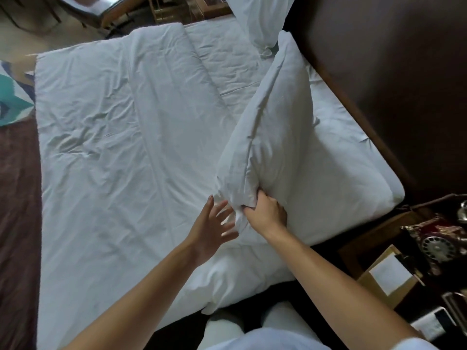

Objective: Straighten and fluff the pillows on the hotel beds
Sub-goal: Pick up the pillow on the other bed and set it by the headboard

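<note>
A large white pillow (280, 122) stands tilted on its long edge at the head end of the bed (106, 137). My right hand (265, 213) is closed on the pillow's near corner, bunching the fabric. Just to its left, my left hand (212, 228) hovers with spread fingers, close to the same corner and holding nothing. A second white pillow (257, 18) leans against the dark headboard (379, 59) at the far end. A white duvet covers the bed, with a folded-back band near the pillows.
A dark wooden nightstand (379, 231) at the right carries an ornate rotary telephone (437, 246) and a notepad holder (389, 276). A dark runner (17, 210) and a patterned cushion (12, 94) lie at the bed's foot, left. Furniture stands beyond the bed.
</note>
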